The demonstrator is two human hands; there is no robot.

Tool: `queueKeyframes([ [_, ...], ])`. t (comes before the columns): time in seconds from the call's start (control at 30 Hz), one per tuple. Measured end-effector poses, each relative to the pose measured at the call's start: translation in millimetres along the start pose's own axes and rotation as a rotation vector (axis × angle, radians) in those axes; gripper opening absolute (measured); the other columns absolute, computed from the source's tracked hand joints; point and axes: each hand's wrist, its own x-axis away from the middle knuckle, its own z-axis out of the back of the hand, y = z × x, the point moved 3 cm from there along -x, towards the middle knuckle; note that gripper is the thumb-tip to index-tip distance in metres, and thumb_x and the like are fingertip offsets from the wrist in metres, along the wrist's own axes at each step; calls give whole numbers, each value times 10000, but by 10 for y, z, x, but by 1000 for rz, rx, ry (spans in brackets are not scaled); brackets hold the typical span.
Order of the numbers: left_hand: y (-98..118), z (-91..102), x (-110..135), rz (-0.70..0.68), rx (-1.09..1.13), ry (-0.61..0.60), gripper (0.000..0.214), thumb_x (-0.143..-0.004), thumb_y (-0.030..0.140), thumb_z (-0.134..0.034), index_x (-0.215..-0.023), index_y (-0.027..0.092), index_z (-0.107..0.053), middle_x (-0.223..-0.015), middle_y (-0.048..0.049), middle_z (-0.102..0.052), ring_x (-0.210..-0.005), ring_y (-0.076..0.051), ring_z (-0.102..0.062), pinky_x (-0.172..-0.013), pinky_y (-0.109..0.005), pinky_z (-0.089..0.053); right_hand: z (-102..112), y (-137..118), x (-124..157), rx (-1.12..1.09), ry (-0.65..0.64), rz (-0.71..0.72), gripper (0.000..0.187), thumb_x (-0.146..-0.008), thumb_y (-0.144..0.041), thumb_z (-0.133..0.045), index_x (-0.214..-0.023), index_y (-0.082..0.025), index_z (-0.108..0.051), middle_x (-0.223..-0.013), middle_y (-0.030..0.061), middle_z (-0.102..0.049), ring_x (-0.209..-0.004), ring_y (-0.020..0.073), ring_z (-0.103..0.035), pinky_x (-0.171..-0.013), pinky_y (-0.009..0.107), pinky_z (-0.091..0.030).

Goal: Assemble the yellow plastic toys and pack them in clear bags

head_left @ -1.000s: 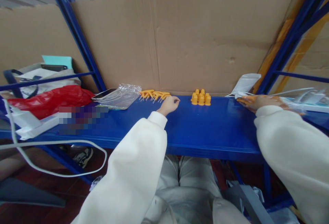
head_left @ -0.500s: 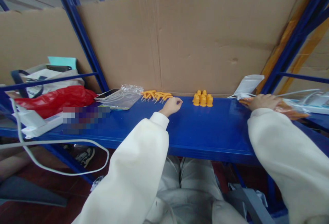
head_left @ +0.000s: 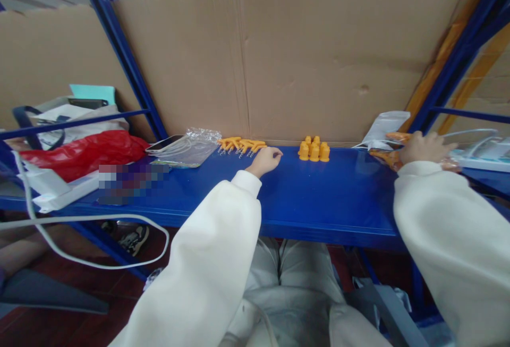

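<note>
My left hand [head_left: 264, 161] rests on the blue shelf with its fingers curled in; nothing shows between them. Just left of it lie several yellow-orange corkscrews [head_left: 241, 146], handles toward the cardboard and metal spirals toward me. To its right, several yellow caps [head_left: 314, 149] stand in a tight cluster. My right hand [head_left: 424, 149] is over a clear plastic bag [head_left: 384, 157] of orange parts at the far right. An elongated orange plastic piece [head_left: 398, 137] sticks out from the left side of its fingers. The fingertips and most of the bag are hidden.
A tall cardboard sheet [head_left: 303, 60] closes off the back of the shelf. At left are a phone [head_left: 167, 144], a clear bag, a red plastic bag [head_left: 91, 153] and a white power strip with a looping cable [head_left: 165, 238]. A white pouch [head_left: 384, 124] leans at the right.
My right hand has lifted slightly and moved right over the bag, its fingers more raised. The orange piece now shows beside it. My left hand stays in place.
</note>
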Motion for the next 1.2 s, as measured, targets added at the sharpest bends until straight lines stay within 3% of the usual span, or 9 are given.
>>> queueKeyframes([
  [0.2,21,9,-8,85,187,61,197,-813,59,-621,-802,186,-771,-933,-79,-797,-986,-241,-735,-1030,-385,-535,379,-242,219,-192,223,145,562,-964,-135,-364,-1503,-33,-485,-1320,375,-554,-1244,385,-471,-908,569,-272],
  [0.4,54,-1,-5,335,668,140,76,-912,208,-645,-902,162,-705,-829,-89,-746,-803,-207,-720,-821,-331,-579,833,-840,587,-264,254,564,572,-1000,-234,-401,-1550,-75,-413,-1402,315,-527,-1250,370,-472,-962,525,-287],
  [0.57,138,89,9,427,1106,113,501,-915,644,-591,-1071,177,-686,-883,-113,-758,-882,-248,-739,-794,-344,-590,842,-1615,1054,-321,306,1010,587,-981,-186,-396,-1567,-140,-388,-1346,216,-590,-1179,328,-521,-962,489,-318],
  [0.67,209,194,38,405,1222,96,640,-890,768,-506,-1129,206,-695,-990,-104,-773,-976,-268,-741,-832,-373,-598,735,-1980,1366,-378,337,1198,597,-970,-166,-413,-1567,-164,-385,-1314,203,-614,-1172,323,-526,-975,479,-328],
  [0.77,206,253,52,393,1292,145,560,-939,702,-485,-1119,218,-701,-1019,-77,-775,-988,-256,-741,-847,-388,-607,618,-2164,1589,-375,303,1314,564,-986,-129,-360,-1545,-167,-420,-1326,187,-634,-1197,311,-527,-1018,495,-319],
  [0.9,80,150,-3,487,1357,178,240,-943,398,-614,-984,175,-695,-914,-70,-771,-908,-223,-747,-820,-348,-612,507,-2141,1689,-384,236,1409,542,-1004,-138,-342,-1536,-175,-443,-1343,180,-655,-1196,313,-549,-1032,523,-316],
  [1.03,-61,3,-67,589,1402,244,31,-872,168,-626,-861,153,-651,-762,-39,-734,-734,-155,-723,-789,-283,-604,425,-2041,1661,-360,123,1374,569,-994,-195,-401,-1561,-141,-421,-1354,211,-654,-1199,341,-576,-1041,541,-313],
  [1.2,-217,-4,-83,610,1346,374,66,-801,149,-660,-859,159,-629,-733,-30,-721,-694,-165,-717,-781,-301,-609,367,-1989,1610,-313,-16,1298,551,-994,-352,-479,-1492,-120,-510,-1424,229,-618,-1239,371,-589,-1101,587,-275],
])
